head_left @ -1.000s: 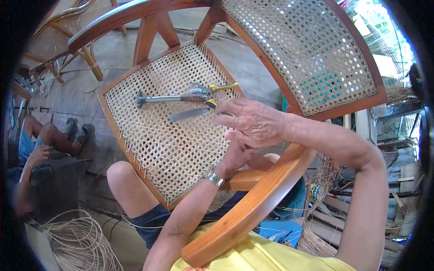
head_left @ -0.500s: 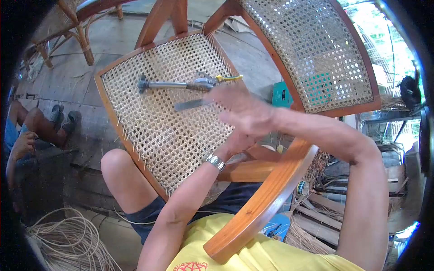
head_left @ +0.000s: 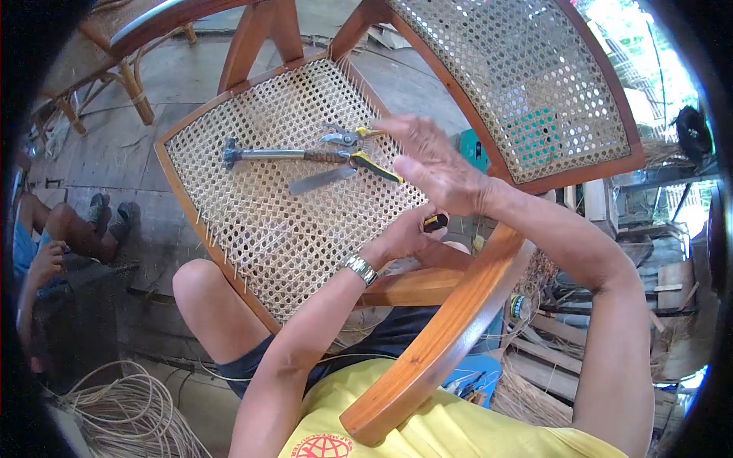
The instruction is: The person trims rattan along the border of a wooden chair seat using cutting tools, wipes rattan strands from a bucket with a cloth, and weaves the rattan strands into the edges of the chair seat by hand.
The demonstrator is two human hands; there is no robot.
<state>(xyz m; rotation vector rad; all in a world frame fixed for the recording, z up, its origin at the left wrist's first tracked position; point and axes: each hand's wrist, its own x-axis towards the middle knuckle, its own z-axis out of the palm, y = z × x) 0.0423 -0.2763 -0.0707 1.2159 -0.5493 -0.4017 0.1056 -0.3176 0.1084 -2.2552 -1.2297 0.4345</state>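
Floorboards (head_left: pixel 107 166), one cane seat (head_left: pixel 256 202), one hammer (head_left: pixel 267 154), left hand (head_left: pixel 402 235) gripping handle (head_left: pixel 436 223), right hand (head_left: pixel 444 172) open

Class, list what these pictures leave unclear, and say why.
Head view, all four:
Black-and-yellow tool: mostly hidden inside the left hand.
Yellow metal-bladed pruner handle: its end is behind the right hand.
Woven cane backrest: top cut off by the upper edge.
Round red shirt emblem: lettering too small.

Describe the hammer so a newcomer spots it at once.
Find the cane seat. Among its tools, the hammer points its dark head away from the right hand. Its round, shiny shaft sets it apart from the flat blade and pruners.
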